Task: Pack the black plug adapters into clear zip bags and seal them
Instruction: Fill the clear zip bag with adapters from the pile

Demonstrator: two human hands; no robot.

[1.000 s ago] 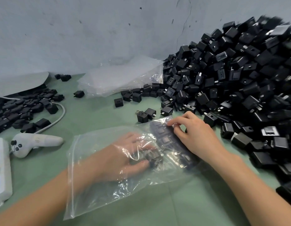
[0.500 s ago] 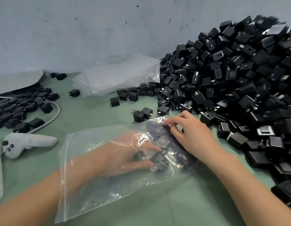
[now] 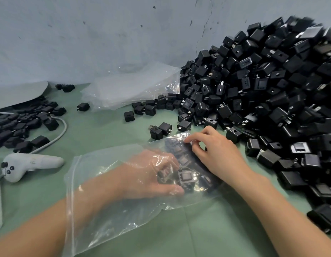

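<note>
A clear zip bag [image 3: 105, 219] lies on the green table, its open mouth toward me. My left hand [image 3: 146, 177] is inside it up to the wrist, thumb and fingers curled round black plug adapters [image 3: 186, 178] at the bag's far end. My right hand [image 3: 216, 154] rests on the outside of that end, its fingertips pinching the plastic over the adapters. A big heap of loose black adapters [image 3: 263, 89] fills the right side against the wall.
A stack of empty clear bags [image 3: 127, 88] lies at the back. A few loose adapters [image 3: 157, 132] sit just beyond the bag. A white controller [image 3: 29, 164], a cable [image 3: 57, 134] and a smaller spread of adapters [image 3: 18, 125] occupy the left.
Both hands stay at the bag's far end. My left fingers have shifted slightly among the adapters inside, and the view has drifted a little.
</note>
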